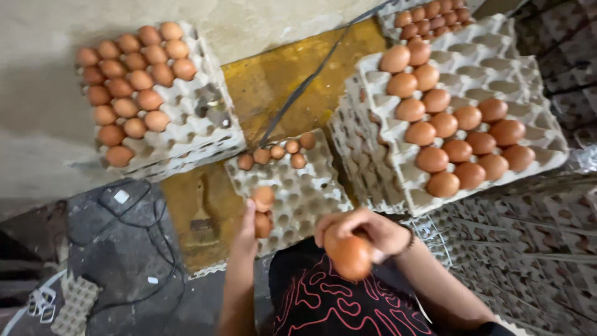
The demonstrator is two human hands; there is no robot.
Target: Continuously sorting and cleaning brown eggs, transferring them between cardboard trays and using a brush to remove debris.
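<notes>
So the right hand (367,233) is curled around one brown egg (351,256), fingers closed over the top of it, held up close to the camera at about 6 o'clock in the view, right above the black shirt with red squiggles (329,298). The left hand (252,221) is just to the 9 o'clock side of that, fingers wrapped around two more brown eggs (263,211), one stacked over the other, hovering over the near edge of the middle tray.

That middle grey pulp tray (298,193) sits at 12 o'clock from the hands and is mostly bare cups, with a short row of small eggs (277,151) along its far edge. Up at 2 o'clock there's a tall stack of trays (385,168), and the top one carries a bunch of bigger brown eggs (454,134), with free cups around its rim. Further back at 1 o'clock another tray of small eggs (429,18) peeks in.

Over at 10 o'clock is a separate tray stack (199,124), roughly two thirds filled with eggs on its left side. A dark cable (311,78) runs diagonally across the yellow floor patch (273,87) between the stacks. A small brush (202,224) lies at 9 o'clock from the left hand, and more flattened trays (535,249) pile up at 3 o'clock.
</notes>
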